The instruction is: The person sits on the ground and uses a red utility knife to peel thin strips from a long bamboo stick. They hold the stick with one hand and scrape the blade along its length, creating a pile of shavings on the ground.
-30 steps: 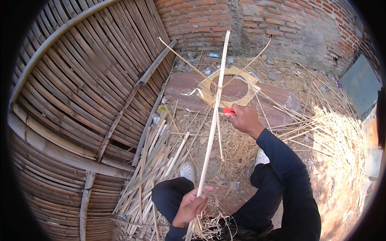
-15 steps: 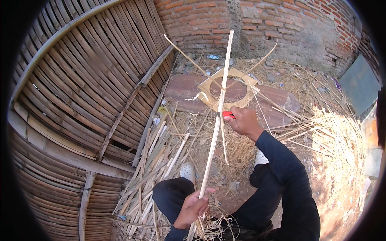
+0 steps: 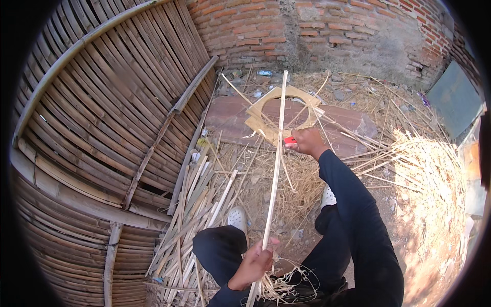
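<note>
A long pale bamboo strip (image 3: 274,194) runs from my lap out over the ground ahead. Near its lower end my left hand (image 3: 254,265) is closed around it. Farther up, my right hand (image 3: 308,141) grips a red-handled cutter (image 3: 290,140) against the strip's right edge; its blade is mostly hidden. Thin slivers spread left and right from the strip near the cutter, and another hangs down below my right hand. Curly shavings (image 3: 286,286) lie in my lap, beside my left hand.
Beyond the strip, a wooden frame with a round hole (image 3: 254,110) lies on a brown board (image 3: 220,120). Split bamboo pieces (image 3: 186,220) pile up at left beside a bamboo slat wall (image 3: 102,102). More strips and shavings (image 3: 419,158) cover the right side. A brick wall (image 3: 240,30) stands behind.
The strip's far end has dropped lower in view, and the slivers with it. My right hand and the cutter sit slightly farther away; my left hand has shifted slightly right, still holding the strip.
</note>
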